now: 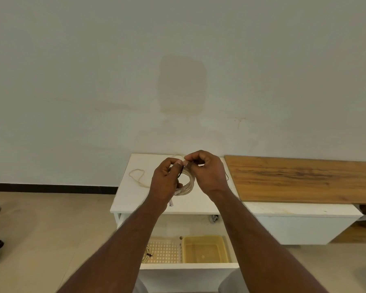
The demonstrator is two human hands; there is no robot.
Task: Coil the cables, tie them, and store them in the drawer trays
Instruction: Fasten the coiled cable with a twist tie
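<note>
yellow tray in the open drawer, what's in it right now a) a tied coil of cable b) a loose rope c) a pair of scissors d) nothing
d: the yellow tray shows only its bare floor, while a tied coil lies in the perforated tray to its left, and both hands hold another coiled cable above the cabinet top.

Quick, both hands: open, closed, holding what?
Left hand: closed on the coil.
Right hand: closed, pinching the dark tie at the coil's top.

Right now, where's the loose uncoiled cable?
Head view: the loose cable lies on the white cabinet top, left rear, just left of the left hand.
</note>
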